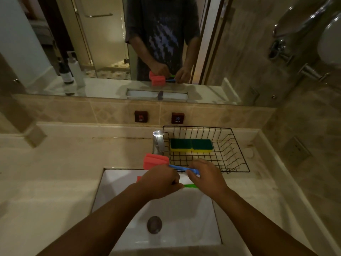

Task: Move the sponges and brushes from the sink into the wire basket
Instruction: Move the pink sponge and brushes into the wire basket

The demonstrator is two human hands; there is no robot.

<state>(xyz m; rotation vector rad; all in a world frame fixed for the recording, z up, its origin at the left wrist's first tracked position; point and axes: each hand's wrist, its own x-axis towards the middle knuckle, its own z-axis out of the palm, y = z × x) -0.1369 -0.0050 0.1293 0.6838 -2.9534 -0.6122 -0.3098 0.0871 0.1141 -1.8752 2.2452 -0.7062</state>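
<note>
A black wire basket (238, 145) stands on the counter behind the sink, right of the tap. Two green-and-yellow sponges (191, 145) lie side by side in it. My right hand (206, 177) grips the blue handle of a sponge brush (156, 160) with a pink foam head, held level above the sink's back edge, its head pointing left near the tap. My left hand (159, 182) is closed around a second brush with a green handle (191, 185); a bit of its pink head shows left of my knuckles. The white sink (184, 218) below holds nothing else that I can see.
A chrome tap (158, 141) rises just left of the basket, close to the pink foam head. Hot and cold buttons (141, 116) sit on the tiled wall. A mirror above reflects bottles on the counter's left. Beige counter runs on both sides of the sink.
</note>
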